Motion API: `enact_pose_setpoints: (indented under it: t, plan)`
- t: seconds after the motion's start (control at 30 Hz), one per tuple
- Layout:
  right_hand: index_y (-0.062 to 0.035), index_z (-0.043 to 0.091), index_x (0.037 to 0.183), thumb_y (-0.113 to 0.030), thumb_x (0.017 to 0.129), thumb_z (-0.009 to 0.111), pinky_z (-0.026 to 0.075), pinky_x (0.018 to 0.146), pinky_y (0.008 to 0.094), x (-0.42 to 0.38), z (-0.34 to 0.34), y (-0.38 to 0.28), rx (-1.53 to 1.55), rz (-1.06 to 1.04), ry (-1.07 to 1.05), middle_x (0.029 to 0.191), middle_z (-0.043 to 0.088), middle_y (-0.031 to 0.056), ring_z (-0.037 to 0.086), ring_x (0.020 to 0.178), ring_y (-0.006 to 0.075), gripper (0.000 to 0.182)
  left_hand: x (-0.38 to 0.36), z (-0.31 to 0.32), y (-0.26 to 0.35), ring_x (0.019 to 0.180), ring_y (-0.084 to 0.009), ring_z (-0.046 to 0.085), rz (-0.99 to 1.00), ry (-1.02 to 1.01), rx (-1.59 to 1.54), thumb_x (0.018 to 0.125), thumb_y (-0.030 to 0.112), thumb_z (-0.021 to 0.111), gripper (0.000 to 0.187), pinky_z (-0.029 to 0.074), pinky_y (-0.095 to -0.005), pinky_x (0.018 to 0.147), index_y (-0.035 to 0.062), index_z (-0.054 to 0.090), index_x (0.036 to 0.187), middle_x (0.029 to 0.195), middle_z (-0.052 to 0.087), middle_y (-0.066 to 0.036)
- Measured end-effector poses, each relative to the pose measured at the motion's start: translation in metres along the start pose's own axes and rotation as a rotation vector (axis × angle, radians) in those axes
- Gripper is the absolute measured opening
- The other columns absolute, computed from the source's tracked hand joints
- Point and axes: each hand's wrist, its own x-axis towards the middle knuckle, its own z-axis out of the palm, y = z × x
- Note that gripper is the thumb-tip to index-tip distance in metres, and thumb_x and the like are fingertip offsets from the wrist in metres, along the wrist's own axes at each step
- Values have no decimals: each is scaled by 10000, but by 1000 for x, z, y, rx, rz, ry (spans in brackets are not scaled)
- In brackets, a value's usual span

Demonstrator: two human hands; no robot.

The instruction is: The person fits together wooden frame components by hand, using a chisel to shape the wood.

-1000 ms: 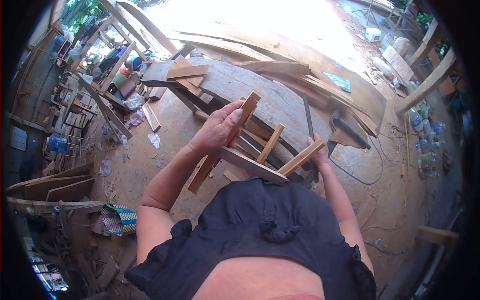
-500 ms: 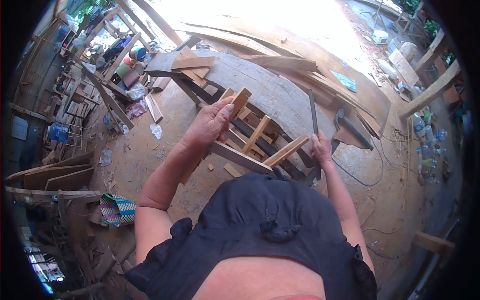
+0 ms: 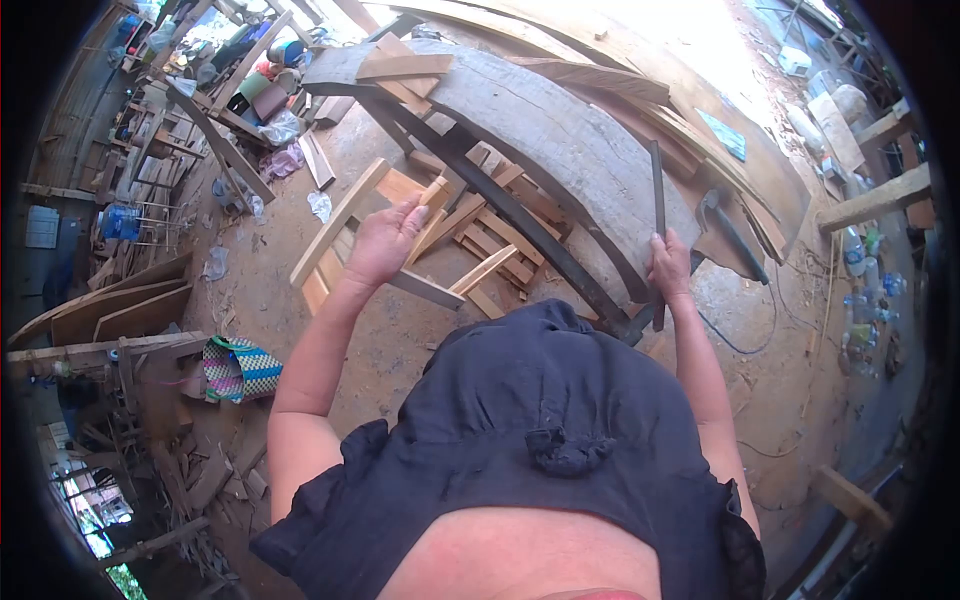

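Note:
My left hand (image 3: 385,242) is closed around a bar of a light wooden frame (image 3: 345,222) with several slats. The frame hangs tilted to the left of the bench, above the dirt floor, and my hand hides part of it. My right hand (image 3: 670,268) grips a long, dark, flat bar (image 3: 657,190), held nearly upright against the right end of the grey plank bench (image 3: 520,140). Its exact kind is not clear. Just right of that hand, a hammer-like tool (image 3: 735,235) with a dark handle rests on a board.
Slatted wooden pieces (image 3: 500,245) lie on the ground behind the bench's dark rail (image 3: 520,250). Loose boards (image 3: 405,67) rest on the bench's left end. A woven checked bag (image 3: 240,370) stands at left; plastic bottles (image 3: 860,300) line the right side. A cord (image 3: 735,345) curves over the floor.
My left hand has swung left, away from the bench, carrying the wooden frame, which has turned to show more of its slats. My right hand still grips the dark bar by the bench end.

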Motion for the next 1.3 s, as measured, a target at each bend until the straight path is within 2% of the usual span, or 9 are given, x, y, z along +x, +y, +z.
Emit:
enact_pose_setpoints:
  t: [0.13, 0.3, 0.47, 0.67, 0.8, 0.9, 1.07, 1.13, 1.3]
  plan:
    - [-81, 481, 784, -233, 902, 466, 403, 380, 276, 2, 1, 3, -8, -1, -7, 481, 510, 21, 488, 358, 119, 193, -1, 40, -17, 904, -373, 601, 21, 27, 115, 913, 363, 451, 393, 472, -418, 794, 96, 560, 1180, 950, 623, -223]
    - [-83, 483, 785, -238, 905, 466, 403, 378, 272, -3, 2, -2, 7, 16, 0, 480, 503, 16, 486, 359, 114, 196, 9, 104, -35, 874, -374, 607, -23, 23, 60, 906, 368, 450, 389, 472, -440, 771, 108, 559, 1175, 917, 629, -214]
    - [-83, 485, 785, -243, 905, 469, 404, 379, 274, -1, 1, 2, -13, 9, 7, 480, 501, 14, 488, 362, 113, 201, 4, 147, -32, 838, -360, 613, -8, -23, 173, 910, 354, 444, 368, 478, -446, 737, 120, 551, 1173, 877, 636, -195]
    - [-87, 486, 776, -243, 903, 474, 408, 382, 273, -1, 2, 1, 3, 6, 13, 479, 506, 14, 493, 364, 114, 202, -5, 179, -30, 745, -334, 603, 63, -16, 247, 907, 348, 466, 345, 475, -432, 650, 156, 525, 1186, 807, 594, -143]
    - [-86, 485, 767, -242, 902, 476, 409, 382, 271, 0, 2, 2, 12, 4, 6, 477, 508, 14, 495, 365, 115, 206, -3, 195, -23, 724, -311, 601, 84, -1, 219, 898, 337, 489, 343, 476, -420, 639, 152, 526, 1184, 770, 577, -129]
    - [-85, 485, 764, -242, 901, 477, 409, 382, 271, 1, 2, 2, 23, 0, -7, 476, 508, 15, 496, 365, 116, 209, 5, 206, -18, 719, -327, 613, 101, 7, 224, 907, 355, 458, 348, 493, -434, 631, 169, 492, 1199, 795, 583, -154]
    - [-84, 483, 760, -244, 901, 477, 405, 382, 270, -4, 0, -3, -1, 5, 1, 470, 506, 14, 495, 364, 115, 214, 7, 229, -21, 726, -317, 607, 92, 39, 140, 896, 346, 489, 375, 485, -422, 634, 180, 490, 1231, 799, 578, -134]
    - [-76, 480, 782, -215, 916, 461, 366, 356, 241, -2, 2, -3, 19, -7, 0, 479, 475, 1, 441, 355, 86, 194, 5, 235, -25, 727, -312, 602, 78, 54, 121, 886, 335, 514, 381, 477, -416, 634, 185, 498, 1236, 789, 574, -121]
    - [-86, 479, 753, -242, 903, 476, 398, 383, 269, -1, 2, -1, 10, -8, -3, 462, 501, 7, 488, 359, 113, 216, -5, 250, -22, 705, -299, 605, 122, -1, 152, 863, 349, 548, 407, 482, -415, 605, 238, 488, 1251, 822, 561, -109]
